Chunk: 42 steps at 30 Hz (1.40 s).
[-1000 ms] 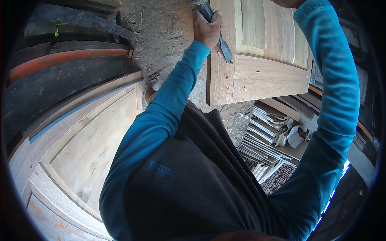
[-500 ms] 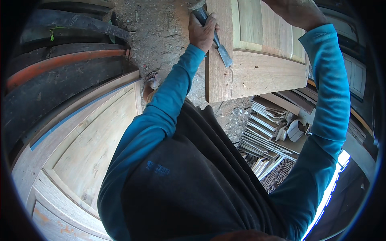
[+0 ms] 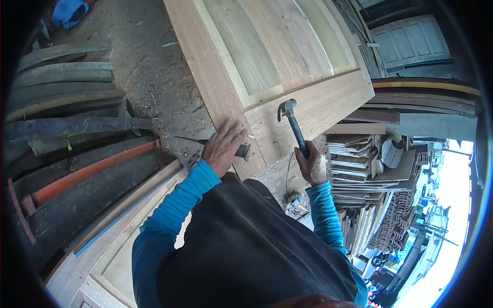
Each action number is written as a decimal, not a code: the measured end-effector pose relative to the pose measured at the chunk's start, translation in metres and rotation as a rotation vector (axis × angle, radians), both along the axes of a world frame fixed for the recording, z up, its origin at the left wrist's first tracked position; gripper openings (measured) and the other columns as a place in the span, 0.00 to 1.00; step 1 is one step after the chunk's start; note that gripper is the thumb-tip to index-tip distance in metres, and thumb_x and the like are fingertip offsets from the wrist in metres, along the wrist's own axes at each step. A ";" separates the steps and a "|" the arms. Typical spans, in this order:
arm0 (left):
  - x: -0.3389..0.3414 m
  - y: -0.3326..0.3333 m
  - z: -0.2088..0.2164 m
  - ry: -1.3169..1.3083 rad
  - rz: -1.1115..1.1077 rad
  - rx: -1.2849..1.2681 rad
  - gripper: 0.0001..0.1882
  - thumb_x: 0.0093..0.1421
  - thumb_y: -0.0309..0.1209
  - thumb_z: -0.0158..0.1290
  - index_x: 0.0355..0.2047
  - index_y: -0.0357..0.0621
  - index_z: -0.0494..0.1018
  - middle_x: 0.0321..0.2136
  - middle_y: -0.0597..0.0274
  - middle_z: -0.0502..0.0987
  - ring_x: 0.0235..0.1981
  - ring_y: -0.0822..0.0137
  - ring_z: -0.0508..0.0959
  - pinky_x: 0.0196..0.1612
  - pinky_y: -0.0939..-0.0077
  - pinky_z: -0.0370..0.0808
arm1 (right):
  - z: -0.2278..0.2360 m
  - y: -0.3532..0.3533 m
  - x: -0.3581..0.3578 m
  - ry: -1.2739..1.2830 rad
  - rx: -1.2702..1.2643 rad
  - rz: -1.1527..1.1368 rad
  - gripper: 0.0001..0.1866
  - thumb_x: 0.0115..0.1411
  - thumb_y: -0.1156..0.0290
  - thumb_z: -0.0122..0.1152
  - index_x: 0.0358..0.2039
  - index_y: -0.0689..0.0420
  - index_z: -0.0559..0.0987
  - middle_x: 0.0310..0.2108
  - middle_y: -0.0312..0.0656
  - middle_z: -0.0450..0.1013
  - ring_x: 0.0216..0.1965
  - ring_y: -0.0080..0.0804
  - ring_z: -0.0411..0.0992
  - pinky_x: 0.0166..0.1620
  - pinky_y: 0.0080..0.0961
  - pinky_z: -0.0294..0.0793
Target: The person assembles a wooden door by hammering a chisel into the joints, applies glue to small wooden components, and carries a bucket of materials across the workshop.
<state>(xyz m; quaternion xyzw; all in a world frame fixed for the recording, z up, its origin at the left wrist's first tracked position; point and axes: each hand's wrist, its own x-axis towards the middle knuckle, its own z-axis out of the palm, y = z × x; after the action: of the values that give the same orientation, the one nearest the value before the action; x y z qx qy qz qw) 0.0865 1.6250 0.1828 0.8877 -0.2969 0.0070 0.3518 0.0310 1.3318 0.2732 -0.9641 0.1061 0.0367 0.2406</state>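
Note:
Under the palm of my left hand point(image 3: 224, 146) lies a chisel point(image 3: 241, 151). Its blade points left past the door's edge and its handle end shows on the right. The hand's fingers rest over the corner of a panelled wooden door point(image 3: 313, 110), beside a small pale wooden stub point(image 3: 250, 136). A claw hammer point(image 3: 294, 123) is in my right hand point(image 3: 312, 162), which is closed round the lower handle. The hammer's head is over the door's bottom rail, and I cannot tell whether it touches the wood.
Another panelled door point(image 3: 123, 246) leans at the lower left, near dark planks and an orange bar point(image 3: 92, 175). Stacked thin boards point(image 3: 352, 159) stand on the right. Dirt floor point(image 3: 149, 77) runs along the left of the door.
My left hand has brought the chisel away from its blade-down pose at the stub and turned the blade leftward. My right hand has come down from the upper edge, showing the hammer.

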 end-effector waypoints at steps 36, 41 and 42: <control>0.035 -0.003 0.059 0.577 -0.342 0.240 0.31 0.57 0.35 0.60 0.59 0.45 0.64 0.47 0.42 0.78 0.48 0.40 0.79 0.52 0.54 0.76 | -0.052 0.029 -0.073 -0.107 0.635 -0.581 0.15 0.67 0.63 0.59 0.40 0.65 0.75 0.21 0.40 0.68 0.22 0.27 0.66 0.27 0.31 0.66; 0.092 0.031 0.057 0.705 -0.471 0.244 0.29 0.56 0.37 0.62 0.57 0.44 0.68 0.48 0.43 0.79 0.47 0.42 0.80 0.51 0.54 0.76 | -0.039 0.082 -0.027 -0.146 0.785 -0.743 0.17 0.67 0.59 0.60 0.39 0.63 0.74 0.19 0.34 0.67 0.19 0.20 0.64 0.22 0.23 0.62; 0.105 0.039 0.052 0.725 -0.503 0.262 0.29 0.56 0.38 0.62 0.56 0.44 0.68 0.47 0.43 0.79 0.47 0.42 0.80 0.51 0.54 0.76 | -0.035 0.091 -0.011 -0.175 0.805 -0.756 0.18 0.67 0.58 0.60 0.39 0.63 0.74 0.18 0.34 0.66 0.18 0.19 0.64 0.22 0.22 0.62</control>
<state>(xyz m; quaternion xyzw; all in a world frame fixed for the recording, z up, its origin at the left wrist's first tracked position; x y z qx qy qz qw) 0.1913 1.6641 0.2352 0.7702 -0.3593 -0.4272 0.3085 0.0204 1.4231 0.2378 -0.6905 0.4017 -0.0949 0.5940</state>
